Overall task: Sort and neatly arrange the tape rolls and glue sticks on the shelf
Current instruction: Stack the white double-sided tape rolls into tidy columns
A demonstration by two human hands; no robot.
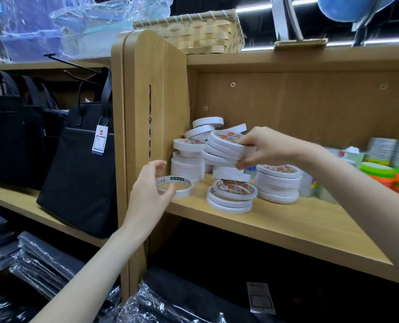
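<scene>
White tape rolls [226,148], wooden shelf [287,220]

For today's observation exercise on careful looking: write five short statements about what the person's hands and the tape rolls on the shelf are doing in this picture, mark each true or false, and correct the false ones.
1. The right hand holds a tilted stack of white tape rolls above the shelf board. True.
2. The left hand is empty. False: it grips a single tape roll at the shelf's front left corner.
3. The tape rolls are all black. False: they are white, some with orange-red labels.
4. A woven basket sits on top of the shelf unit. True.
5. A black bag with a hang tag stands left of the shelf's side panel. True.
</scene>
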